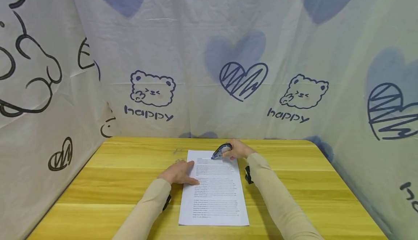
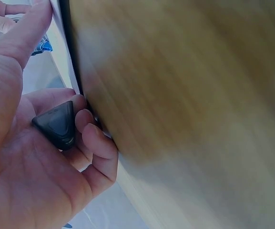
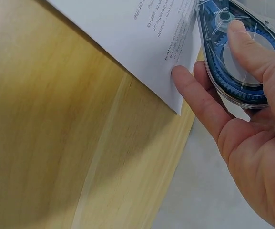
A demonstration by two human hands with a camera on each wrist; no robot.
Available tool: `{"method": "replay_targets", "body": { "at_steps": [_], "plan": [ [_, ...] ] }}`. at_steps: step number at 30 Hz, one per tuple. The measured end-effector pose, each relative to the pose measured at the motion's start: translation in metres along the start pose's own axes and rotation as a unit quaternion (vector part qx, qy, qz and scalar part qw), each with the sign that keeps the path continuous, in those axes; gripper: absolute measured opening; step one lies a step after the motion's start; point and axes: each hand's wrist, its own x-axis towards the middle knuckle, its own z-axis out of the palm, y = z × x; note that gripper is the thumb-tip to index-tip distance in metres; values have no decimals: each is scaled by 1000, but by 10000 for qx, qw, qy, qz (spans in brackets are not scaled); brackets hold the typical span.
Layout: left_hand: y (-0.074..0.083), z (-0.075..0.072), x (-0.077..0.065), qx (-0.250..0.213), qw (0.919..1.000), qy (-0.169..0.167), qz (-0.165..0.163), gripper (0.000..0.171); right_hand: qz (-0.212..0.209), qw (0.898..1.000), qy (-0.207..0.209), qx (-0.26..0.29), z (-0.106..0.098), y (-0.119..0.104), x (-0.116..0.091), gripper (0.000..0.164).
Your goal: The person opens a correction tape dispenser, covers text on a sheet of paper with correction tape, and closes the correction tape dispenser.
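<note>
A printed sheet of paper [image 1: 213,220] lies lengthwise on the table. Near its top, my right hand [image 1: 240,149] pinches a clear and blue correction tape dispenser [image 1: 219,150], whose tip meets the upper lines of text. In the right wrist view the thumb presses on the side of the dispenser [image 3: 251,98], and one finger rests at the paper's edge. My left hand [image 1: 176,171] lies over the sheet's left edge, thumb and forefinger spread on it. Its other fingers curl round a small black triangular piece [image 2: 57,125] against the palm, hidden in the head view.
The yellow wood-grain table [image 1: 294,185] extends to both sides of the paper. A white curtain [image 1: 196,98] with hearts and bear drawings hangs behind and beside it, close to the table's back edge.
</note>
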Motion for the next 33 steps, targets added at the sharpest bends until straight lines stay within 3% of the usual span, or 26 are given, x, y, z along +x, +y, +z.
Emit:
{"method": "replay_targets", "body": {
  "at_steps": [33],
  "plan": [
    [0,2,1,21,10000,31,-91,92,168,9997,134,-76,0,5,-2,33]
  ]
}}
